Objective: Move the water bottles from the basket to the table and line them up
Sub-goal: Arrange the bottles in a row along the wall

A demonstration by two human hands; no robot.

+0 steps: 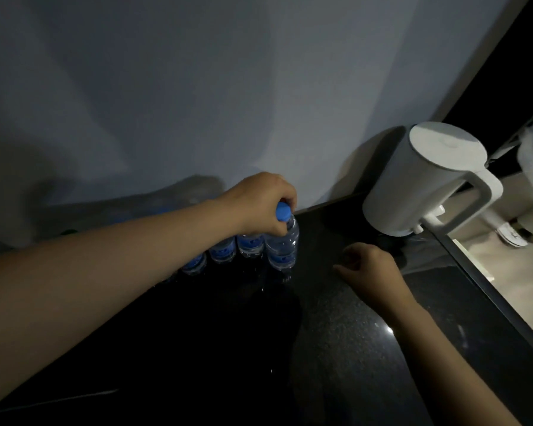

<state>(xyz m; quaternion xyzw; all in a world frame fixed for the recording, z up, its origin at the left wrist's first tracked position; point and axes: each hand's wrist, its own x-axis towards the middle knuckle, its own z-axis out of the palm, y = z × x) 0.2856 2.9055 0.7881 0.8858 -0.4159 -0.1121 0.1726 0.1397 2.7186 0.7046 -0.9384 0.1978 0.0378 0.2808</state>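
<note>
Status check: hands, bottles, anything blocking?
Left hand grips bottle by its cap, right end of row. Right hand empty, over table. Kettle stands apart, not blocking.

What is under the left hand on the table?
The left hand grips the blue cap of the end water bottle, standing on the table. Beside it more bottles stand in a row; the forearm covers their caps and the row's end.

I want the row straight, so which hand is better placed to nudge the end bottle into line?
Left. The left hand grips the end bottle by its blue cap; the right hand is apart, nearer the kettle, holding nothing.
</note>
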